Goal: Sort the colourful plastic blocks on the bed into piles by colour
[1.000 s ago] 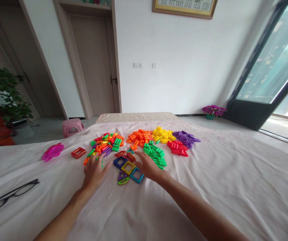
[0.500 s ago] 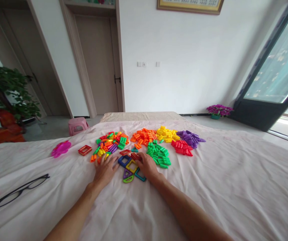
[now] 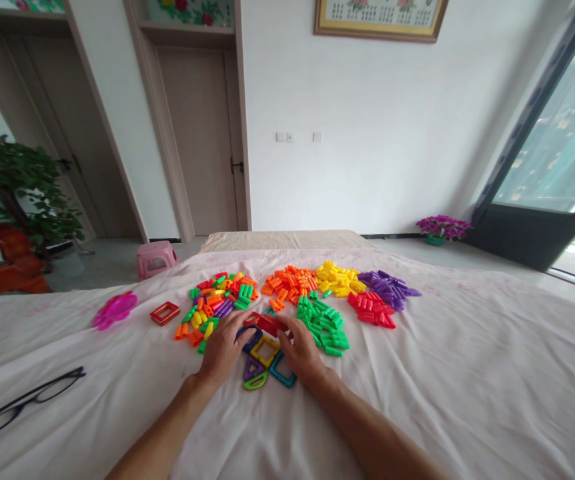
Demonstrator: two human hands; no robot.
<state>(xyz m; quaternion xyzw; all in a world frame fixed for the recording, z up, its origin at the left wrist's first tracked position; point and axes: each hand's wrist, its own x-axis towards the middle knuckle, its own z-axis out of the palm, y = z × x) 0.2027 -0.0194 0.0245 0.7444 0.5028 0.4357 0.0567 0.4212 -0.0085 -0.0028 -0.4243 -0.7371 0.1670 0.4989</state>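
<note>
My right hand (image 3: 301, 348) grips red frame pieces (image 3: 269, 324) between thumb and fingers. My left hand (image 3: 225, 347) is at the left end of the red pieces, its thumb apart from its curved fingers; whether it touches them is unclear. Just below the hands lie a blue square frame (image 3: 253, 339), a yellow square frame (image 3: 265, 351), a teal square frame (image 3: 283, 371), a purple triangle (image 3: 253, 368) and a green rounded piece (image 3: 255, 381). Beyond my left hand is a mixed heap of small coloured pieces (image 3: 222, 293).
Orange (image 3: 290, 285), yellow (image 3: 337, 278), purple (image 3: 390, 288), red (image 3: 372, 309) and green piles (image 3: 321, 323) sit beyond and right. Left are red square frames (image 3: 165, 313), a magenta tray (image 3: 116, 310) and glasses (image 3: 22, 405) on the cloth (image 3: 417, 400).
My left hand has moved right, toward the red pieces. The red pieces in my right hand now show more broadly. The view has tilted up slightly.
</note>
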